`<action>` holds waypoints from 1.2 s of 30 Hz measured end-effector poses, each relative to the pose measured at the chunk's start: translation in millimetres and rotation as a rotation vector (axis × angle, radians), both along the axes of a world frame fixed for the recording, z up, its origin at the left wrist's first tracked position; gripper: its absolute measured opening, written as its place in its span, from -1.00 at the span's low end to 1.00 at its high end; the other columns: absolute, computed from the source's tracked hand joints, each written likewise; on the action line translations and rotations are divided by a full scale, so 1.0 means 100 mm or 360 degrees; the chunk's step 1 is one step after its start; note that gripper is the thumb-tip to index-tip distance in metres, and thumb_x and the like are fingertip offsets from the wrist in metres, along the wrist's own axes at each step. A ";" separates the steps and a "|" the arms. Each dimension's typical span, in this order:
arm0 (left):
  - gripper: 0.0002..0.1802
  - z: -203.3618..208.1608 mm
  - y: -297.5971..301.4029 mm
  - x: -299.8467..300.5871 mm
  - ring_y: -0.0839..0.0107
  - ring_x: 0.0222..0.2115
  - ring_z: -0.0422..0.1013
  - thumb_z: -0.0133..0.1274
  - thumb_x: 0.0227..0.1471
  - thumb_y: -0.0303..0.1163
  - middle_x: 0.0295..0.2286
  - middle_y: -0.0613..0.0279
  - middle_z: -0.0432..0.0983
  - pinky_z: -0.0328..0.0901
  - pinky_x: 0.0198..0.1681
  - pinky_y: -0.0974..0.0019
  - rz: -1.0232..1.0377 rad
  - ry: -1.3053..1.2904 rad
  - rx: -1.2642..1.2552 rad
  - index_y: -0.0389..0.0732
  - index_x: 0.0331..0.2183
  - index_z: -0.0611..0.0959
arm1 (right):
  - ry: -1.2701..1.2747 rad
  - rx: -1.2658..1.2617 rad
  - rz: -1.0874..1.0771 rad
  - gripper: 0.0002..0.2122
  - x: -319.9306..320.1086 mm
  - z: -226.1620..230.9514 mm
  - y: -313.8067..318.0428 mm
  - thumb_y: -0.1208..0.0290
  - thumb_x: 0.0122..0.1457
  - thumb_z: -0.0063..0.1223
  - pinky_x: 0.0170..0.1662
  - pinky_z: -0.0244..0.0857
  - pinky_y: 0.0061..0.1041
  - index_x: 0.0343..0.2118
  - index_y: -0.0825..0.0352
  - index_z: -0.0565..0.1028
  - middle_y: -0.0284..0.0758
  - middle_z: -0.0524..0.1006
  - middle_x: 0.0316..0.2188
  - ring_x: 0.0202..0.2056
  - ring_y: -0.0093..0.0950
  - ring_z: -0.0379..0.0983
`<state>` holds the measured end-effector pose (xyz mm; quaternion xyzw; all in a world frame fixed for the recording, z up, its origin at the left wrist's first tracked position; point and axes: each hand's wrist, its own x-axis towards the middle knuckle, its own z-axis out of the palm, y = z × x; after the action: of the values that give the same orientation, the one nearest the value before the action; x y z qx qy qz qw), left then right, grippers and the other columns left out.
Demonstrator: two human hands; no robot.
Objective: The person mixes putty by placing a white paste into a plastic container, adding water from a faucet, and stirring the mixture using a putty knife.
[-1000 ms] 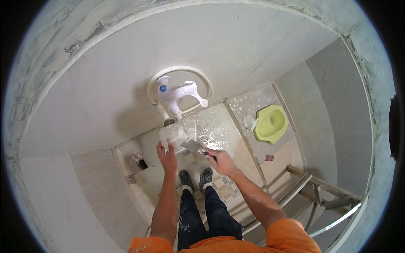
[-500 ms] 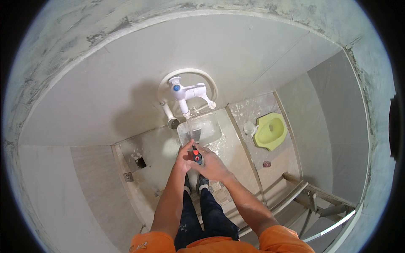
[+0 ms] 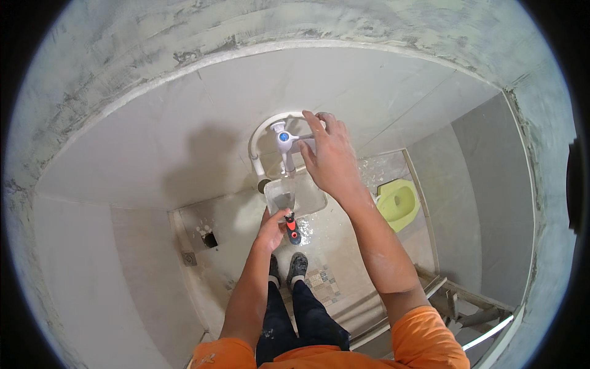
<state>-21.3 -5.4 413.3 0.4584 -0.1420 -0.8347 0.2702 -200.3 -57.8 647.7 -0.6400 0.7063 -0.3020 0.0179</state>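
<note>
My left hand [image 3: 270, 230] is closed around a putty knife [image 3: 292, 230] with a red and black handle. The knife's wide metal blade points away from me, in front of a translucent plastic tub [image 3: 312, 200] below the tap. My right hand [image 3: 335, 161] is raised beside the white tap [image 3: 285, 147] with the blue cap. Its thumb and fingers are apart and curve around the tap's right side, hiding that part; whether they touch it I cannot tell. Water seems to run from the spout toward the blade.
A white hose [image 3: 255, 147] loops behind the tap, and an open pipe end [image 3: 263, 184] sits beside the tub. At right is a yellow-green squat toilet [image 3: 398, 206]. A square drain hole [image 3: 209, 239] opens at left. A ladder-like frame [image 3: 455, 301] stands at lower right.
My right hand has left the putty knife and moved up and forward to the tap. My left hand keeps the knife near the tub. The view has shifted slightly.
</note>
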 end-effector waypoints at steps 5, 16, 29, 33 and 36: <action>-0.41 0.19 -0.04 -0.02 0.37 -0.33 0.49 0.22 0.04 -0.43 -0.18 0.27 0.48 0.45 -0.34 0.32 -0.0043 -0.0028 -0.0070 -0.09 0.08 0.36 | 0.0081 0.0242 0.0095 -0.66 -0.02 -0.21 -0.04 0.47 0.21 0.06 0.04 0.31 -0.16 0.05 0.39 0.43 -0.08 0.49 -0.10 -0.06 -0.08 0.38; 0.00 -0.24 -0.18 0.32 -0.02 -0.02 0.37 0.32 -0.15 -0.54 0.07 -0.10 0.25 0.32 0.07 0.02 0.0039 -0.1171 -0.0266 -0.11 0.25 0.13 | 0.0028 0.0369 0.0054 -0.49 0.42 -0.19 0.26 0.63 0.06 0.03 -0.25 0.41 -0.12 0.13 0.55 0.30 -0.02 0.55 -0.34 -0.33 -0.05 0.53; -0.04 0.23 -0.23 0.99 -0.20 0.08 0.24 0.26 -0.14 -0.67 0.07 -0.20 0.15 0.25 0.12 -0.11 0.0177 -0.2391 -0.1915 -0.07 0.26 0.21 | -0.0562 0.0137 0.0016 -0.24 0.71 -0.30 0.55 0.65 0.16 -0.07 -0.08 0.39 -0.08 0.37 0.52 -0.19 0.21 0.34 0.14 -0.14 0.08 0.50; -0.09 0.22 -0.08 0.84 -0.19 0.09 0.25 0.22 -0.13 -0.68 0.07 -0.18 0.17 0.27 0.11 -0.10 0.0171 -0.2379 -0.2050 -0.09 0.24 0.25 | -0.0941 0.0480 -0.0190 -0.26 0.66 -0.62 1.10 0.58 0.22 -0.06 0.01 0.35 -0.10 0.38 0.48 -0.19 0.17 0.31 0.19 -0.06 0.06 0.48; -0.11 0.20 0.11 0.61 -0.20 0.10 0.21 0.25 -0.10 -0.65 0.07 -0.20 0.16 0.23 0.12 -0.15 0.0129 -0.2181 -0.1942 -0.13 0.23 0.23 | -0.0992 0.0516 -0.0357 -0.24 0.65 -0.94 1.63 0.57 0.21 -0.02 0.05 0.33 -0.13 0.38 0.48 -0.18 0.17 0.34 0.15 -0.05 0.05 0.48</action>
<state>40.1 5.7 433.6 0.6356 -0.6708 -0.1507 0.3512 -134.9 105.6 553.5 -0.4247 0.7714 -0.3666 0.3003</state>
